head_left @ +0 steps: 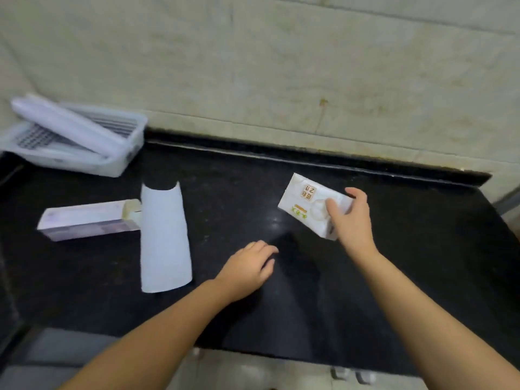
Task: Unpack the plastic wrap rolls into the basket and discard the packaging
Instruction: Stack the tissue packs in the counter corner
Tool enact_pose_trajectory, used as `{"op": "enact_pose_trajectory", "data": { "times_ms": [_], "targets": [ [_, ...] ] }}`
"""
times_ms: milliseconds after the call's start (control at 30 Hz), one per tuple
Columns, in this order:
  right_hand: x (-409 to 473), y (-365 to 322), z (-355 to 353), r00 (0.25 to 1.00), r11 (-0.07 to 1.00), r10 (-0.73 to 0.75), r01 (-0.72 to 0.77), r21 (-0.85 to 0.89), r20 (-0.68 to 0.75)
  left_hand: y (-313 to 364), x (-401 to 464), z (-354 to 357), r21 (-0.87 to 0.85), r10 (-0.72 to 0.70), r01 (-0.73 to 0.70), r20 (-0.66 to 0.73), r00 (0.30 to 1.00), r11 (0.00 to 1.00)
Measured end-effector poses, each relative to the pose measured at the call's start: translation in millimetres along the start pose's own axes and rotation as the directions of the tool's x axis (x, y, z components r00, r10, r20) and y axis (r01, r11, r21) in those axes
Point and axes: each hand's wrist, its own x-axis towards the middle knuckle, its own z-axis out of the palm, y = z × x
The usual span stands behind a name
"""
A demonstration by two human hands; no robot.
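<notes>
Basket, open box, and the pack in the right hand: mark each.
basket (128,153), head view, on its near right wall
open box (84,213), head view, middle of its top face
pack (306,205), head view, on its printed face

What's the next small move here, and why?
Probably bring the left hand up to the white pack to help open it. The right hand grips that pack above the counter, while the left hovers empty. Rolls already lie in the basket.
</notes>
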Motion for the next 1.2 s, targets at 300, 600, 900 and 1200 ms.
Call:
{"op": "enact_pose_trajectory", "data": {
  "times_ms": [300,600,900,1200],
  "targets": [
    [-76,-132,218,0.943,0.92,-0.015,-0.117,0.374,0.331,-158,-180,-170,0.014,-0.395,0.419,-0.308,0.866,0.908],
    [-166,-209,398,0.766,0.971,-0.053,-0.11,0.212,0.641,-264,-323,-254,-0.037,-0.609,0.662,-0.432,0.665,0.749],
    [-202,-252,560,0.481,0.993,-0.047,-0.074,0.094,0.875,-356,-381,-310,-0.083,-0.772,0.831,-0.432,0.467,0.549],
    [-207,-280,679,0.303,0.99,-0.046,0.14,0.003,0.952,-491,-359,-363,-0.181,-0.882,0.959,-0.458,0.115,0.219]
  ]
}}
